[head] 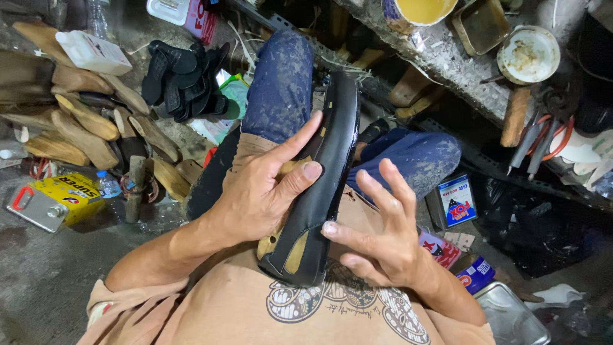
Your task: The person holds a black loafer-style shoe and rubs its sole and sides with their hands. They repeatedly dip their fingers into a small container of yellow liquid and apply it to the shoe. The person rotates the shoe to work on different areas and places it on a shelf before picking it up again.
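Head view: the left hand (258, 191) gripped a black shoe upper on its wooden last (322, 185), thumb and forefinger pressed along the leather, the piece held over the lap above blue-trousered knees (281, 83). The right hand (377, 233) was spread wide, fingertips touching the shoe's edge. Wooden lasts (83, 121) and black soles (182, 80) lay on the floor to the left.

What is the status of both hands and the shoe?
Left hand grips black shoe. Right hand open, fingers touching its side. Nothing in the way.
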